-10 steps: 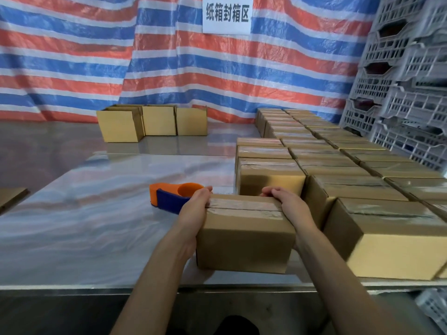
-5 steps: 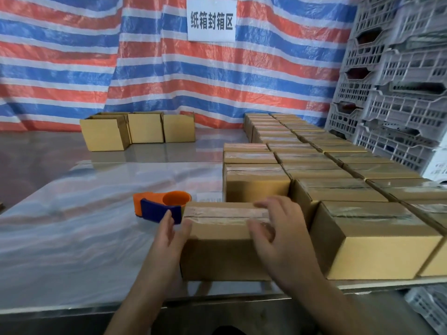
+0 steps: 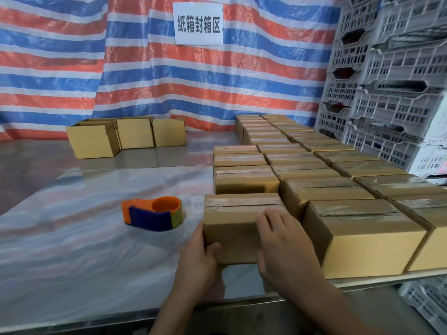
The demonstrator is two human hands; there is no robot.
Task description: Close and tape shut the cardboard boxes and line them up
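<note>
1. Head view, the thing in hand: the box [image 3: 232, 228] stands on the near part of the table [image 3: 72, 238], at the front of the left-most column of taped boxes. Clear tape runs along its top seam, so sealing looks done and the step in hand looks like lining it up.
2. The left hand [image 3: 198, 259] grasps the box's near-left corner, thumb on the front face and fingers along the left side.
3. The right hand [image 3: 283, 245] lies released and flat against the front face, fingertips reaching the top edge. It presses rather than grips.
4. Neighbours: the box behind [image 3: 244, 182] is just beyond it, and the large front box [image 3: 362, 240] of the next column is just beside it on the right. Whether they touch is hidden by the right hand. The box's left edge seems to sit slightly left of the one behind.
5. To do it well, I would slide the box along the table rather than lift it, pushing evenly with both palms so it does not twist. Nudge it rightward until its left side matches the column, then snug it back against the box behind.
6. Push low on the face, since pressing on the top seam could crease the tape.
7. Other things: the orange and blue tape dispenser [image 3: 152, 213] rests on the table left of the box, clear of the sliding path. A few open boxes [image 3: 135, 134] wait at the far left. Grey crates [image 3: 387, 93] are stacked on the right.
</note>
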